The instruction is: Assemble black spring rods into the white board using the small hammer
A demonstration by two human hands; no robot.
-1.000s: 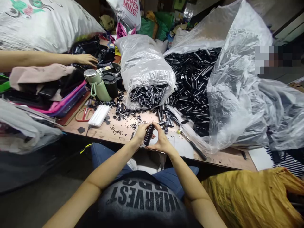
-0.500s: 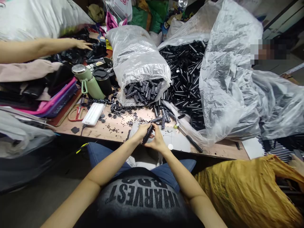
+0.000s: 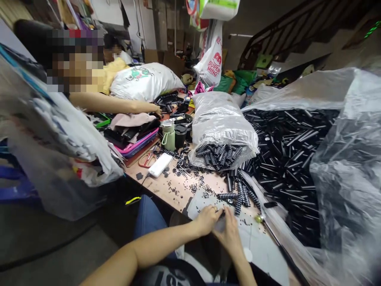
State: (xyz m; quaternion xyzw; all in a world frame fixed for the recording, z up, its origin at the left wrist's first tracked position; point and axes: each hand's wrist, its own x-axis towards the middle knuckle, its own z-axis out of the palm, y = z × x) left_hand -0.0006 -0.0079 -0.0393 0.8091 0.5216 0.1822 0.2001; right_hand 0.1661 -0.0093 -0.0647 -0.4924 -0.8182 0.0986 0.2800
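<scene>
My left hand [image 3: 208,219] and my right hand [image 3: 230,233] meet low over a grey sheet [image 3: 262,246] at the table's near edge. Between their fingers only the dark end of a black studded tube [image 3: 222,214] shows; the rest is hidden. Loose studded tubes [image 3: 241,196] lie just beyond my hands. Behind them a clear bag [image 3: 222,123] spills more studded tubes [image 3: 220,155] from its mouth. To the right, a big clear bag [image 3: 345,167] holds a heap of plain black tubes [image 3: 285,147].
A green bottle [image 3: 169,135], a black cup [image 3: 180,136], a white phone [image 3: 160,165] and scissors [image 3: 147,159] sit at the left of the wooden table [image 3: 175,190]. A co-worker's hand [image 3: 156,109] reaches in from the left by a white sack [image 3: 145,81]. Small black washers dot the tabletop.
The view has swung up and to the left. My hands have dropped onto the grey sheet, and the studded tube they held upright is now mostly covered by my fingers.
</scene>
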